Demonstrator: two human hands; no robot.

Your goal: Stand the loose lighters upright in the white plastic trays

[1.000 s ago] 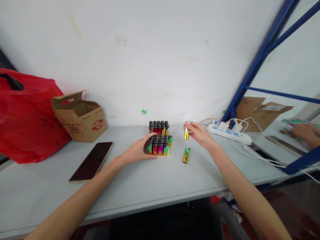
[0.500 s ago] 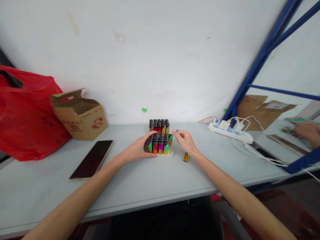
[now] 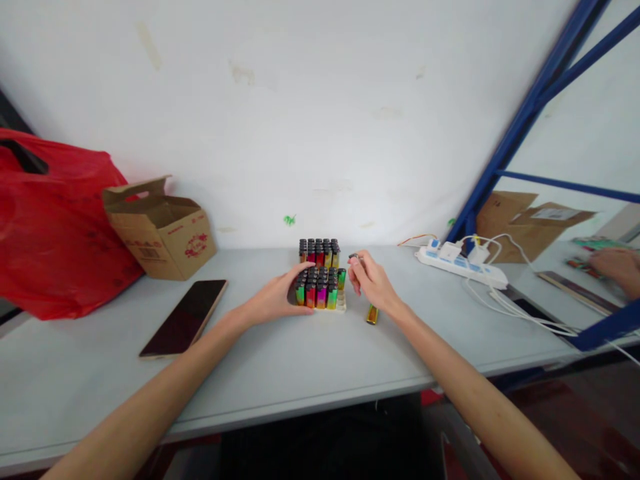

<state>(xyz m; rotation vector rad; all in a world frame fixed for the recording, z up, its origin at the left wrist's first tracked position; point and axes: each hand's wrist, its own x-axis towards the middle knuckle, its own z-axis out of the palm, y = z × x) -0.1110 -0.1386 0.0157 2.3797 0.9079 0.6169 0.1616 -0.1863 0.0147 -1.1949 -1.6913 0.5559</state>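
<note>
Upright lighters with black tops and green, red and magenta bodies stand in rows in a pale tray. My left hand grips this group from its left side, thumb near the front and fingers behind. Just right of the tray, my right hand is raised and closed on a lighter; its dark top shows above the fingertips and its body is mostly hidden. One gold lighter lies on the table below my right wrist, partly covered by it.
Behind the tray stands another block of lighters near the wall. A phone, an open carton and a red bag are at left. A power strip with cables lies at right. Another person's hand shows beyond the blue frame.
My right hand has risen slightly, and the dark top of the lighter in it now shows higher up. My left hand stays on the lighters.
</note>
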